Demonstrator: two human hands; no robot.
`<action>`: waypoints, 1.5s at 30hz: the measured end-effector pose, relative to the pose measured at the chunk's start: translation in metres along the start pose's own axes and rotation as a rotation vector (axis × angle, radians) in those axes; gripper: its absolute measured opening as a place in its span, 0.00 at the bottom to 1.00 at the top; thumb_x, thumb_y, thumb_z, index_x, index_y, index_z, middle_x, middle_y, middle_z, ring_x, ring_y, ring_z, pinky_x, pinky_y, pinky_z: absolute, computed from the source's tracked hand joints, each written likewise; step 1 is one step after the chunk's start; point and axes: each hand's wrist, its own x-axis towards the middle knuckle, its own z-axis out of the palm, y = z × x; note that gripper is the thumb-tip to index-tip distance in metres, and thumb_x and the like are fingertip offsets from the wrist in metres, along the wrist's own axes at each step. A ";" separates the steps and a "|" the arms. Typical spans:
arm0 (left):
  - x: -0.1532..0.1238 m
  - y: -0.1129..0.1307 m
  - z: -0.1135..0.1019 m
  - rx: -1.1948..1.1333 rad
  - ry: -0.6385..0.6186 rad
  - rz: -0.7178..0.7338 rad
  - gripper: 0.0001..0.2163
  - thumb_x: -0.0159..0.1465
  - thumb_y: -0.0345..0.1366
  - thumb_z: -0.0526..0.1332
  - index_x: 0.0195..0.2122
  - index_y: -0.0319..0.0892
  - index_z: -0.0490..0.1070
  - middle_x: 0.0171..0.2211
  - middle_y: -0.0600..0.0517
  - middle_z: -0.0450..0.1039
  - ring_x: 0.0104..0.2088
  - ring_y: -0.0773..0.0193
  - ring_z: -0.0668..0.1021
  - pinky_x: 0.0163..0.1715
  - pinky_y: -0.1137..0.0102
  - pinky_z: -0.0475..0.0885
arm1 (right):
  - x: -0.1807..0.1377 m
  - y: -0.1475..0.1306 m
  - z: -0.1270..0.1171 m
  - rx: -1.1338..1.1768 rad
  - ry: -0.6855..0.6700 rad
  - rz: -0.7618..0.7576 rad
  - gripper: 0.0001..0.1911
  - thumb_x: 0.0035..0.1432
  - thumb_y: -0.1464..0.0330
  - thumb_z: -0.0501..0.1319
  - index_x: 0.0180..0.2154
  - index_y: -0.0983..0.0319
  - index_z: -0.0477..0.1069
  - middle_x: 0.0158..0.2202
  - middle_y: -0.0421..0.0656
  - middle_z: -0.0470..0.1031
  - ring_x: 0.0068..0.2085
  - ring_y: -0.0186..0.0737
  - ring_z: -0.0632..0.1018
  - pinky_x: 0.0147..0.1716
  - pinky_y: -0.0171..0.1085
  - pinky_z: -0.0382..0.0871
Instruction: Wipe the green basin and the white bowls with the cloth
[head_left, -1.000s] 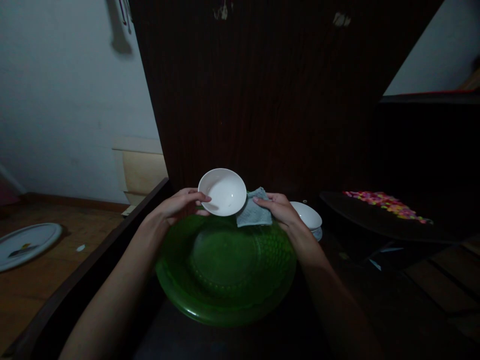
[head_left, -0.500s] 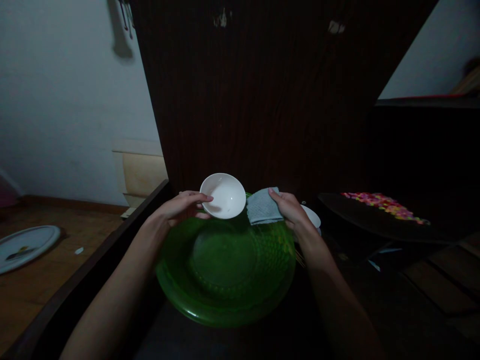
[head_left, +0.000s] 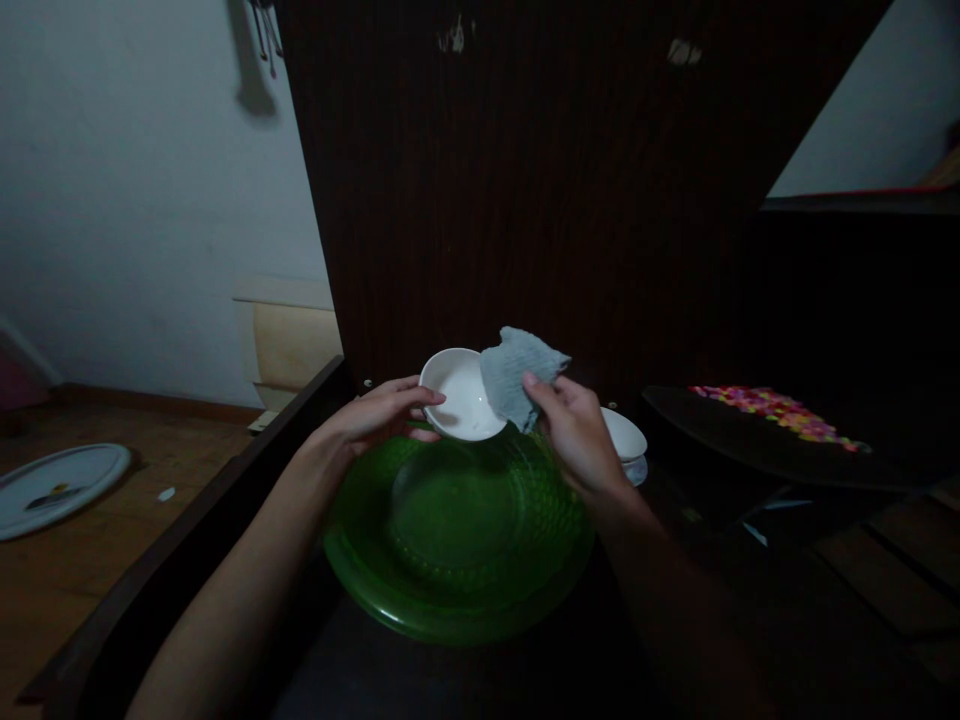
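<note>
My left hand (head_left: 382, 413) grips a small white bowl (head_left: 459, 393) by its left rim, tilted toward me above the far edge of a large green basin (head_left: 457, 545). My right hand (head_left: 574, 432) pinches a grey cloth (head_left: 516, 372) and holds it up against the bowl's right rim. Both hands hover over the basin, which rests on a dark surface in front of me.
More white bowls (head_left: 626, 440) are stacked just right of my right hand. A dark tray with coloured bits (head_left: 772, 420) lies at the right. A white round tray (head_left: 56, 485) lies on the wooden floor at the left. A dark wooden panel (head_left: 540, 180) rises behind.
My right hand has lifted the grey cloth from beside the bowl up onto its right rim. The bowl has shifted slightly right and tilted more.
</note>
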 end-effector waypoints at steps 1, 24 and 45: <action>-0.001 0.000 0.002 0.021 -0.019 0.007 0.14 0.53 0.30 0.70 0.41 0.37 0.76 0.38 0.46 0.79 0.36 0.60 0.80 0.32 0.67 0.81 | -0.004 -0.001 0.003 -0.151 -0.032 -0.026 0.14 0.61 0.59 0.61 0.34 0.63 0.76 0.31 0.44 0.79 0.36 0.43 0.79 0.35 0.38 0.73; -0.004 -0.011 -0.014 0.336 -0.160 0.134 0.10 0.56 0.38 0.66 0.39 0.43 0.80 0.37 0.52 0.81 0.42 0.57 0.79 0.40 0.71 0.72 | -0.029 0.020 0.031 -1.109 -0.546 -0.454 0.25 0.62 0.79 0.51 0.60 0.72 0.68 0.62 0.60 0.68 0.64 0.52 0.69 0.62 0.47 0.66; 0.001 -0.016 -0.016 0.050 -0.196 0.006 0.19 0.46 0.26 0.65 0.42 0.43 0.76 0.34 0.53 0.77 0.31 0.64 0.76 0.30 0.72 0.73 | -0.013 0.023 0.051 -1.047 -0.662 -0.463 0.15 0.63 0.77 0.55 0.47 0.68 0.77 0.49 0.54 0.80 0.53 0.50 0.79 0.55 0.44 0.71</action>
